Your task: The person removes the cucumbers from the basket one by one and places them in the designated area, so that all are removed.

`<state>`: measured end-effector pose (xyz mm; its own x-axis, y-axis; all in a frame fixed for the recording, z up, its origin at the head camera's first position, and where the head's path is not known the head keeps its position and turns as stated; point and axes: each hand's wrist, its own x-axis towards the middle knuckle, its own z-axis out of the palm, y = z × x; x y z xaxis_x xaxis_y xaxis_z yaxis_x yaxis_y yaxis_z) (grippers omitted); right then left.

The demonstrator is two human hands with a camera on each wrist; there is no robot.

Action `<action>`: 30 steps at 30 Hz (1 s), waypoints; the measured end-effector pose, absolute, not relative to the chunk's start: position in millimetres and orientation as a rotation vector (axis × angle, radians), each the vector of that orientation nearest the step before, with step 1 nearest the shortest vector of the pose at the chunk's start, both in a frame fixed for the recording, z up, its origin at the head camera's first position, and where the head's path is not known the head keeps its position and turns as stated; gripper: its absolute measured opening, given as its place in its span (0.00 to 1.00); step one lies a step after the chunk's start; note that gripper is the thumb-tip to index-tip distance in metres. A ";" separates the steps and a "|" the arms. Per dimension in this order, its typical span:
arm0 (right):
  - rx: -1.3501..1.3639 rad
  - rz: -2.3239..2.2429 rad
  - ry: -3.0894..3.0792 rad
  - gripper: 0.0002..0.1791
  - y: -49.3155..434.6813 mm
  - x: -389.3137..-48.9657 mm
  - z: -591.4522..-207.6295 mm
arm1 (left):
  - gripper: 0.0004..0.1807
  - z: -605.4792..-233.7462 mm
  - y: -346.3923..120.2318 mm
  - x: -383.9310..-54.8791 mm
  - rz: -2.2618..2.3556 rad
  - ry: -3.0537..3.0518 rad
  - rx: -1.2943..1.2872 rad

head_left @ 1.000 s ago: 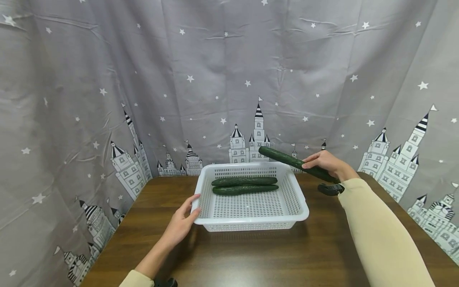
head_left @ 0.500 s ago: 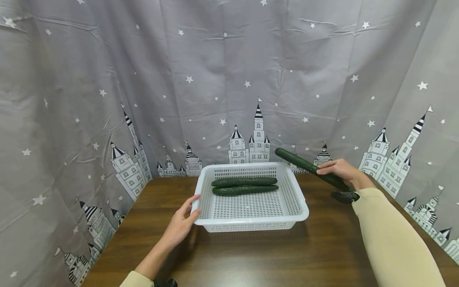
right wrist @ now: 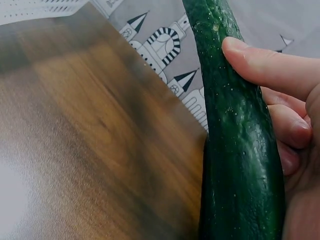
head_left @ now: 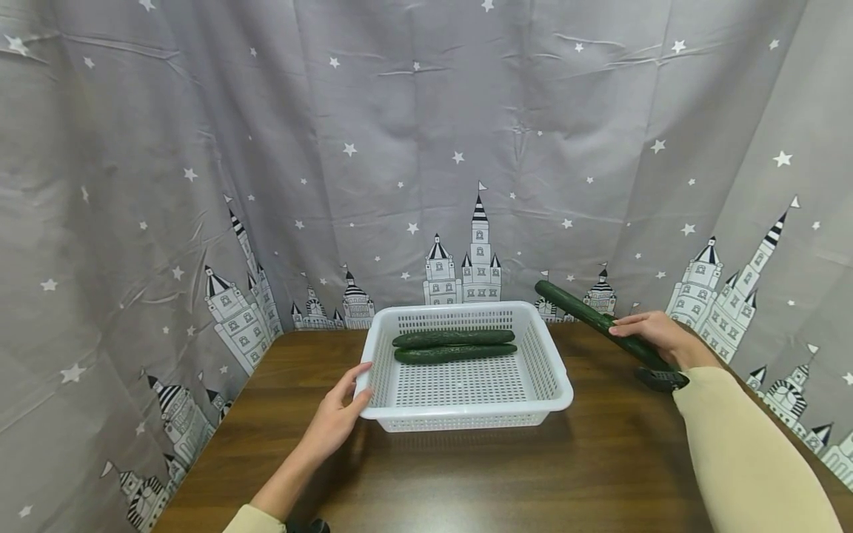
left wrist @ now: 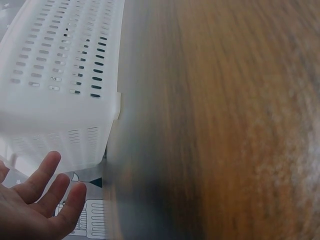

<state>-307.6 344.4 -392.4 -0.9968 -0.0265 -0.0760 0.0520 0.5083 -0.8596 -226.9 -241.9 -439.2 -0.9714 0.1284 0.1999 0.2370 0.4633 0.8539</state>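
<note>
My right hand holds a long dark green cucumber to the right of the white plastic basket, thumb on one side and fingers on the other. The cucumber slants, its far end higher. In the right wrist view, the thumb presses on the bumpy skin of the cucumber. My left hand grips the basket's left rim near the front corner, thumb and a fingertip over the edge. Outside the basket wall, its other fingers spread loosely. Two cucumbers lie side by side in the basket.
The basket stands on a brown wooden table, towards its back edge. A grey curtain printed with stars and castles hangs behind and along both sides of the table.
My right hand has moved right and a little lower with the cucumber, away from the basket. The left hand, the basket and the two cucumbers inside have stayed in place.
</note>
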 end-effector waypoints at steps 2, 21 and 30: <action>0.033 -1.509 2.665 0.35 347.3 -303.8 -395.4 | 0.27 -439.4 -241.8 -226.9 -1.542 -2.593 -0.328; 0.223 -1.655 2.578 0.26 370.2 -280.1 -425.5 | 0.27 -437.8 -239.6 -226.1 -1.561 -2.590 -0.336; 0.289 -1.585 2.623 0.34 370.5 -274.0 -429.8 | 0.27 -439.0 -240.3 -226.6 -1.550 -2.591 -0.332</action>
<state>-274.0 370.5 -429.8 -0.9804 0.1275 -0.1504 0.1924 0.4524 -0.8708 -226.6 -240.3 -439.0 -0.9708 0.1325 0.2001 0.2390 0.4567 0.8569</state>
